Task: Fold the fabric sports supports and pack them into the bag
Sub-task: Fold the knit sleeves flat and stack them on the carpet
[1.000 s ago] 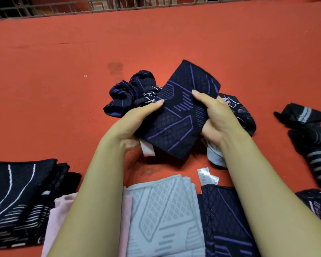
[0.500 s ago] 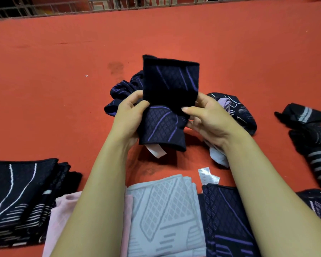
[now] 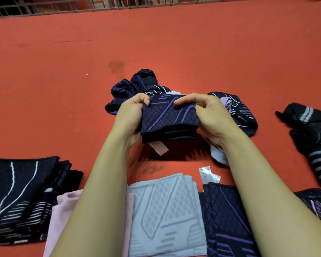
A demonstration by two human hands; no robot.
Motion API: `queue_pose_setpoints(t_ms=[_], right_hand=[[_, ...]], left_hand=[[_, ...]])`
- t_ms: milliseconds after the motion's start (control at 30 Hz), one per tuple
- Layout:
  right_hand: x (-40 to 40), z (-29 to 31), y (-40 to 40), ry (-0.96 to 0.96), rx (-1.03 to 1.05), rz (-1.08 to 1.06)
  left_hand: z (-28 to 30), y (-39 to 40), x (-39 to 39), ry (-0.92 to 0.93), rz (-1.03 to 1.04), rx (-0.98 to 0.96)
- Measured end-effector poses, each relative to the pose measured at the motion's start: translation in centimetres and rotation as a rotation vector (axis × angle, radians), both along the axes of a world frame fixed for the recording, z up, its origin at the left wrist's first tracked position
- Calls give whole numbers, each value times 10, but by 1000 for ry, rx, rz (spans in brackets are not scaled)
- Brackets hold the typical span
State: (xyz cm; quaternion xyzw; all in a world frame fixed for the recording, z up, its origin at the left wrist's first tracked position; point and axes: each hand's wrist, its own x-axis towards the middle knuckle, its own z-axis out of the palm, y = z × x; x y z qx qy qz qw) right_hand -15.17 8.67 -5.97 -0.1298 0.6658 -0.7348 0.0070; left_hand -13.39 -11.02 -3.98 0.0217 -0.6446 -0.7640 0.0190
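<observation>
My left hand (image 3: 131, 115) and right hand (image 3: 209, 115) pinch the folded navy support (image 3: 170, 119) above the grey stack (image 3: 167, 216), keeping its layers aligned.

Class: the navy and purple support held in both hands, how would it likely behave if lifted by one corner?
Held by both hands, the folded support looks soft, so it would probably unfold and droop. It seems light. Unlikely to roll.
</observation>
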Motion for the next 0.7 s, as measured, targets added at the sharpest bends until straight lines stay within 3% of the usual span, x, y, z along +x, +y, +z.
queue_pose_setpoints(t_ms=[133, 600, 700], right_hand=[[-1, -2, 1, 66, 23, -31], [-4, 2, 0, -86, -60, -112], [-4, 5, -1, -146, -117, -115]], left_hand=[[8, 4, 7, 11, -37, 12], [0, -1, -6, -34, 12, 216], [-1, 3, -5, -20, 15, 67]])
